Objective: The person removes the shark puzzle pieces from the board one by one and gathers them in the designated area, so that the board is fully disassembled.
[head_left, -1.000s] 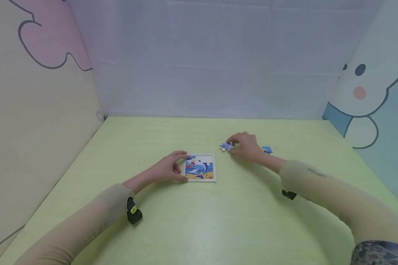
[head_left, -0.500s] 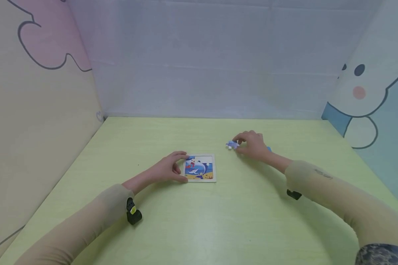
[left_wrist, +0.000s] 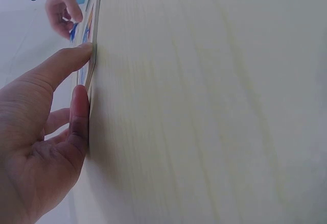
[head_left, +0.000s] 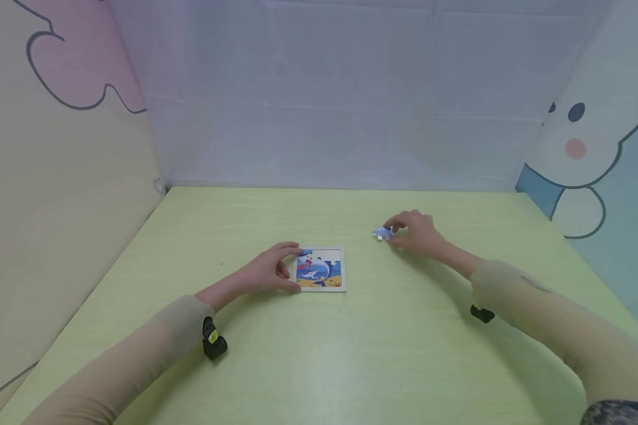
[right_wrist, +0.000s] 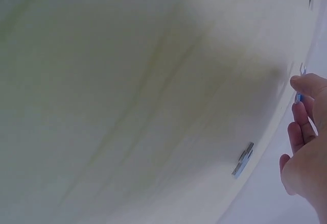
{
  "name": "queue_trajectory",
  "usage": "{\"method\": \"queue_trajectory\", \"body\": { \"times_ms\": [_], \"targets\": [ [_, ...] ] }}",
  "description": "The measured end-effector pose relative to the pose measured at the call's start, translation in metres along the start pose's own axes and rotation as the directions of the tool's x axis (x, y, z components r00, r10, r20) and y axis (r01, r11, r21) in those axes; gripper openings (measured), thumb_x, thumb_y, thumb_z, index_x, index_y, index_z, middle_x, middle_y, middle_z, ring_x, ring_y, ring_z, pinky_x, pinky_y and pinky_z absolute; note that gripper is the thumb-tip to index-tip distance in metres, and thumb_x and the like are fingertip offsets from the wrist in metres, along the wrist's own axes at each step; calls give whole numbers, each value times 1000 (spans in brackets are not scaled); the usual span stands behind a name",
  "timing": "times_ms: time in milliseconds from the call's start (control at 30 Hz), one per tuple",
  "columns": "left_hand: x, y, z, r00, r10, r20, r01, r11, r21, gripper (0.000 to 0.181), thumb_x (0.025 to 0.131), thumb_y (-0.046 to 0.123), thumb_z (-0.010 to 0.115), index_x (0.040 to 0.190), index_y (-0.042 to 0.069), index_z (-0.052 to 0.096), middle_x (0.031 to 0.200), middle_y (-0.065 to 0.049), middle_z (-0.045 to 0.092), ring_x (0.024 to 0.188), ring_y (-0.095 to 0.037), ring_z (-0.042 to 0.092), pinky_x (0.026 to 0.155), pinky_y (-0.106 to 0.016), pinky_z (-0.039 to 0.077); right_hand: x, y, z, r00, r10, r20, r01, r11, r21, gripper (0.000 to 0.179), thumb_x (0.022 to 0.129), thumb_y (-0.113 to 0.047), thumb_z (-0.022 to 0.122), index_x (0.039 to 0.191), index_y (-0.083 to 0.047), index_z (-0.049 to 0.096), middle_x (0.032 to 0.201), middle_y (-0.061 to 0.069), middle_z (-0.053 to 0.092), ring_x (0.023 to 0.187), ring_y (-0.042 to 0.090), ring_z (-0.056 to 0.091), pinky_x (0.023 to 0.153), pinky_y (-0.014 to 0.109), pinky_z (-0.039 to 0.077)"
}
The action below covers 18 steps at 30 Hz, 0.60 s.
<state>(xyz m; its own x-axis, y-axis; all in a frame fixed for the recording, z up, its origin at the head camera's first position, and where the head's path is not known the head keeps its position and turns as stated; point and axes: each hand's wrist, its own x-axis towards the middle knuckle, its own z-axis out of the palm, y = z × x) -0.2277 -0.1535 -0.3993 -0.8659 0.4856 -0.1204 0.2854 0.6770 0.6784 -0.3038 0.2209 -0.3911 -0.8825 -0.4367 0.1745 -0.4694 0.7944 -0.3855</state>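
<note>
A small square jigsaw puzzle board (head_left: 344,273) with a pale frame lies mid-table in the head view. Its picture is a dolphin under the sea, with a pale bare area at the upper right. My left hand (head_left: 268,271) grips the board's left side, index finger at the far corner and thumb at the near one. Right of and beyond the board, my right hand (head_left: 419,235) pinches a blue-and-white puzzle piece (head_left: 381,233) between thumb and fingers, close over the table. Another loose puzzle piece (right_wrist: 243,160) lies on the table in the right wrist view, hidden in the head view.
The light yellow-green table (head_left: 319,354) reaches back to a pale cloth wall (head_left: 319,106). Cartoon-printed panels stand on the left (head_left: 64,165) and the right (head_left: 606,177). Each wrist carries a small black camera.
My right hand has moved to the right with the puzzle piece pinched in it, covering the other loose piece in the head view. My left hand and the board have stayed put.
</note>
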Motion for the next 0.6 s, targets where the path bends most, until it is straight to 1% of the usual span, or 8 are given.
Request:
{"method": "queue_trajectory", "body": {
  "times_ms": [200,467,600],
  "targets": [
    [0,1,-1,1000,2,-3,-2,1000,-3,83,78,26,85,149,11,44,162,-8,28,85,-12,57,78,-25,51,-4,14,-7,999,10,41,-10,1000,-3,34,83,-17,75,116,-12,71,104,6,71,103,28,53,87,50,28],
    [0,1,0,1000,2,6,-2,1000,-9,84,78,27,85,149,11,43,162,-8,28,85,-12,57,79,-25,51,-11,28,-19,997,6,75,-6,1000,7,36,83,-18,75,118,-9,70,108,10,70,108,32,53,96,60,32],
    [0,1,0,1000,-3,5,3,1000,-11,84,78,27,85,149,11,43,162,-8,28,85,-12,57,79,-25,51,-13,35,-24,995,2,97,-5,999,34,36,86,-18,75,119,-7,69,111,13,68,110,34,54,99,58,36]
  ]
}}
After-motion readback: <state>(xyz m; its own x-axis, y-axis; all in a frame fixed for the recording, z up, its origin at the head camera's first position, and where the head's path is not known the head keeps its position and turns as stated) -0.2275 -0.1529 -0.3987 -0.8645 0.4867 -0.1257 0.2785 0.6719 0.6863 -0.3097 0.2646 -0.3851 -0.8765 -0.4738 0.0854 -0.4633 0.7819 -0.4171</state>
